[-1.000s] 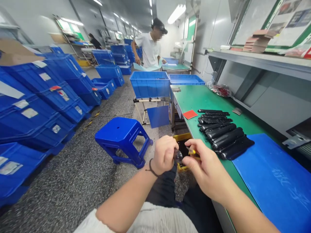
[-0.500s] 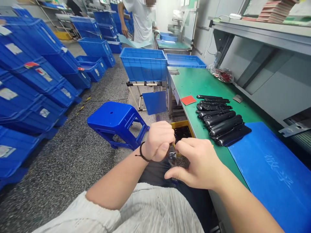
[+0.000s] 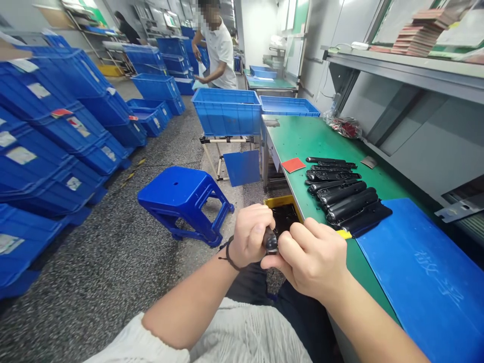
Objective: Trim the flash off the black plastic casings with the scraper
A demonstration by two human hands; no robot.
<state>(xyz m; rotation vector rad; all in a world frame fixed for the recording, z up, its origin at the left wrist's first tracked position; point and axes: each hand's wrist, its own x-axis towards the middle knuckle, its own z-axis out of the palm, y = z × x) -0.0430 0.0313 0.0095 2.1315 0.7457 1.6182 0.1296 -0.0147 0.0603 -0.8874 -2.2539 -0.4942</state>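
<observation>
Gripped in our left hand's curled fingers, a black part sits lower centre, beside our right hand's bent fingers.

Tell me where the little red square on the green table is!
In the head view, the red square lies at the left edge of the green table, just left of the row of black parts.

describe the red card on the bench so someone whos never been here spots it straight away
Find the long green-topped workbench on the right. Along its left edge, beside the row of long black parts, lies the red card. It is flat and four-sided, its plain red standing out from those dark, glossy neighbours.
</observation>
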